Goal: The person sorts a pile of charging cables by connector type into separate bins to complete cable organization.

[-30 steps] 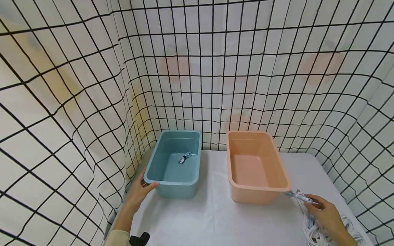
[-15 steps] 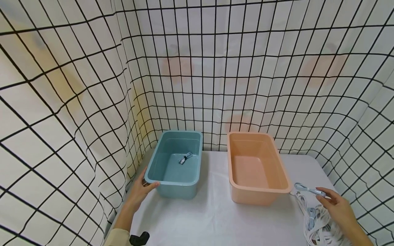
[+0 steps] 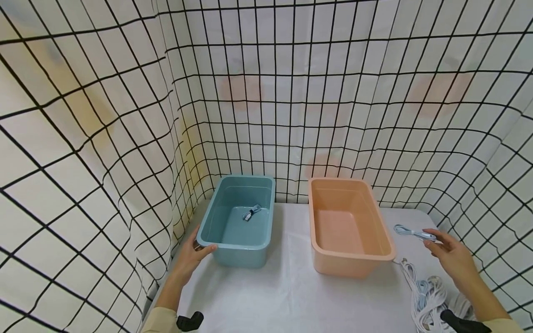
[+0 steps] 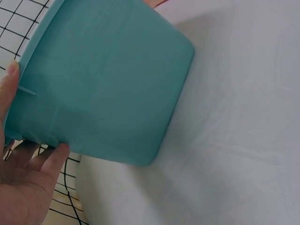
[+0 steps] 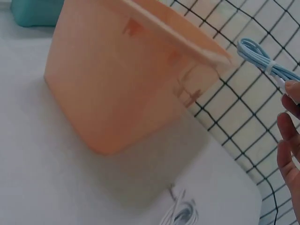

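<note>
A light-blue bundled cable [image 3: 410, 231] is pinched in my right hand [image 3: 451, 254], held up beside the right side of the orange bin [image 3: 354, 266]. In the right wrist view the cable bundle [image 5: 258, 55] shows a pale tie round its loops, and fingertips grip one end. My left hand [image 3: 189, 259] grips the near left corner of the teal bin [image 3: 241, 256], thumb on the rim and the other fingers under it, as the left wrist view also shows on the bin wall [image 4: 103, 89]. Inside the teal bin lies a small blue cable bundle [image 3: 251, 212] with a dark tie.
A heap of white and pale-blue cables [image 3: 429, 300] lies on the white table [image 3: 283, 296] below my right hand. Black netting [image 3: 287, 111] over white sheeting walls the table at the back and on both sides.
My right hand has lifted the light-blue cable off the heap, moving right and then up and away from me. My left hand stays on the teal bin.
</note>
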The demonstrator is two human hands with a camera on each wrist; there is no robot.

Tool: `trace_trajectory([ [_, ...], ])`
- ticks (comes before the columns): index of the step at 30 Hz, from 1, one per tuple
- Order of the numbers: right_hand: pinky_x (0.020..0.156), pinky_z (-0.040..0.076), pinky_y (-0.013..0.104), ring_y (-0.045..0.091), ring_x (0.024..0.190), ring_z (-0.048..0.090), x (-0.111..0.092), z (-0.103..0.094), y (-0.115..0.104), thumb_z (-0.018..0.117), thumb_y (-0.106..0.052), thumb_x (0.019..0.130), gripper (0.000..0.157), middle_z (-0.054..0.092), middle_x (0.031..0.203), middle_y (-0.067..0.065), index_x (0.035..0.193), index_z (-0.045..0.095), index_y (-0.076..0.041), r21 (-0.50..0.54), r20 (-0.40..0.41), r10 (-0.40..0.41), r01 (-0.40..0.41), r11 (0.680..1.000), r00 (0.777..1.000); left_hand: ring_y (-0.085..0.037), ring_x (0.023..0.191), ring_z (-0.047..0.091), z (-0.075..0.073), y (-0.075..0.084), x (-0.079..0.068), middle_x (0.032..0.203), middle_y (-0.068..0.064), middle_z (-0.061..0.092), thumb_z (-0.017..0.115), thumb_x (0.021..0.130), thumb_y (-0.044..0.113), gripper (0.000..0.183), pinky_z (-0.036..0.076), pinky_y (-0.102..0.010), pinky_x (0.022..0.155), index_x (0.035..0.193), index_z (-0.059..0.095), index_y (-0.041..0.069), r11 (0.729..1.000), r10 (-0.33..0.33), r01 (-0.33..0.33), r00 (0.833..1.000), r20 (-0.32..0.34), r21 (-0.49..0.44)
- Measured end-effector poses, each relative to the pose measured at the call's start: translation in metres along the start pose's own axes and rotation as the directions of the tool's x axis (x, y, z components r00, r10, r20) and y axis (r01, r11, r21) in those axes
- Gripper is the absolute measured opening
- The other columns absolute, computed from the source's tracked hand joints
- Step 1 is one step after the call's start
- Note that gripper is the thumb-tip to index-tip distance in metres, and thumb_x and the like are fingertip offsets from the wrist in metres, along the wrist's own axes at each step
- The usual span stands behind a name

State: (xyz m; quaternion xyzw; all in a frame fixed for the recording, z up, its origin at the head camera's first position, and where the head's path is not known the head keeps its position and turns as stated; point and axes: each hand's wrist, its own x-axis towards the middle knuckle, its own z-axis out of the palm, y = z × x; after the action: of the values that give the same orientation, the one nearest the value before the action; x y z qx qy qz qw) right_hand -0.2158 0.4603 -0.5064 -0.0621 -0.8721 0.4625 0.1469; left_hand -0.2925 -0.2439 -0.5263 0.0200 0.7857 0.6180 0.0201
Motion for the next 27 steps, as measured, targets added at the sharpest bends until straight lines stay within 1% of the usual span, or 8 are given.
trace_trajectory([
  [2, 0.07, 0.051, 0.012, -0.015, 0.09, 0.058, 0.008, 0.005, -0.01, 0.064, -0.025, 0.106, 0.042, 0.058, 0.105, -0.033, 0.142, 0.058, -0.006, 0.007, 0.011, -0.019, 0.019, 1.0, 1.0, -0.048, 0.144, 0.036, 0.0, 0.001, 0.0, 0.163, -0.026, 0.028, 0.082, 0.092, 0.022, 0.103, 0.039, -0.06, 0.111, 0.168, 0.012, 0.014, 1.0, -0.001, 0.002, 1.0, 0.003, -0.004],
  [9, 0.075, 0.051, 0.011, -0.012, 0.092, 0.06, 0.034, 0.025, -0.047, 0.062, -0.027, 0.106, 0.047, 0.058, 0.11, -0.027, 0.144, 0.055, 0.0, 0.03, 0.061, -0.098, 0.097, 0.995, 0.993, -0.049, 0.143, 0.036, -0.001, 0.004, -0.003, 0.162, -0.028, 0.028, 0.08, 0.094, 0.018, 0.101, 0.038, -0.061, 0.111, 0.167, 0.011, 0.01, 1.0, -0.005, 0.005, 1.0, 0.013, -0.012],
  [13, 0.077, 0.052, 0.012, -0.009, 0.094, 0.062, 0.043, 0.037, -0.058, 0.063, -0.026, 0.106, 0.046, 0.06, 0.113, -0.022, 0.144, 0.057, -0.001, 0.066, 0.081, -0.143, 0.138, 0.988, 0.986, -0.047, 0.143, 0.038, 0.0, 0.0, -0.002, 0.162, -0.026, 0.03, 0.081, 0.093, 0.022, 0.101, 0.04, -0.059, 0.111, 0.167, 0.013, 0.012, 1.0, -0.011, 0.011, 1.0, 0.002, -0.001],
  [15, 0.077, 0.052, 0.012, -0.009, 0.094, 0.062, 0.048, 0.043, -0.063, 0.063, -0.026, 0.106, 0.046, 0.062, 0.114, -0.016, 0.144, 0.057, 0.0, 0.07, 0.088, -0.157, 0.151, 0.986, 0.984, -0.047, 0.143, 0.038, 0.001, -0.001, -0.002, 0.162, -0.025, 0.03, 0.082, 0.093, 0.023, 0.102, 0.04, -0.059, 0.111, 0.167, 0.013, 0.013, 1.0, -0.014, 0.014, 1.0, -0.001, -0.001],
  [19, 0.078, 0.052, 0.013, -0.011, 0.096, 0.059, 0.056, 0.053, -0.073, 0.062, -0.026, 0.107, 0.047, 0.063, 0.122, 0.001, 0.144, 0.056, 0.002, 0.062, 0.105, -0.173, 0.167, 0.984, 0.979, -0.047, 0.143, 0.038, 0.001, -0.003, -0.001, 0.162, -0.025, 0.03, 0.082, 0.092, 0.023, 0.102, 0.039, -0.06, 0.111, 0.167, 0.014, 0.014, 1.0, -0.02, 0.02, 1.0, -0.005, -0.002],
  [23, 0.08, 0.055, 0.017, -0.012, 0.1, 0.057, 0.063, 0.061, -0.084, 0.062, -0.026, 0.106, 0.047, 0.06, 0.131, 0.017, 0.144, 0.056, 0.002, 0.062, 0.119, -0.192, 0.185, 0.981, 0.974, -0.048, 0.142, 0.038, 0.001, -0.002, 0.0, 0.161, -0.026, 0.031, 0.082, 0.092, 0.022, 0.101, 0.039, -0.061, 0.11, 0.167, 0.014, 0.013, 1.0, -0.006, 0.006, 1.0, -0.005, -0.002],
  [25, 0.08, 0.055, 0.02, -0.011, 0.1, 0.057, 0.066, 0.065, -0.089, 0.063, -0.027, 0.106, 0.047, 0.059, 0.132, 0.021, 0.144, 0.056, 0.002, 0.072, 0.129, -0.197, 0.189, 0.979, 0.972, -0.048, 0.142, 0.038, 0.001, -0.001, 0.001, 0.162, -0.026, 0.03, 0.082, 0.093, 0.022, 0.101, 0.039, -0.061, 0.11, 0.167, 0.013, 0.013, 1.0, -0.002, 0.002, 1.0, 0.0, -0.003],
  [27, 0.079, 0.055, 0.021, -0.009, 0.099, 0.058, 0.068, 0.07, -0.094, 0.063, -0.028, 0.106, 0.048, 0.06, 0.13, 0.022, 0.144, 0.056, 0.002, 0.077, 0.138, -0.192, 0.183, 0.98, 0.972, -0.047, 0.143, 0.038, 0.0, 0.0, 0.001, 0.162, -0.025, 0.03, 0.082, 0.092, 0.022, 0.102, 0.039, -0.06, 0.111, 0.167, 0.013, 0.014, 1.0, -0.01, 0.01, 1.0, 0.002, -0.006],
])
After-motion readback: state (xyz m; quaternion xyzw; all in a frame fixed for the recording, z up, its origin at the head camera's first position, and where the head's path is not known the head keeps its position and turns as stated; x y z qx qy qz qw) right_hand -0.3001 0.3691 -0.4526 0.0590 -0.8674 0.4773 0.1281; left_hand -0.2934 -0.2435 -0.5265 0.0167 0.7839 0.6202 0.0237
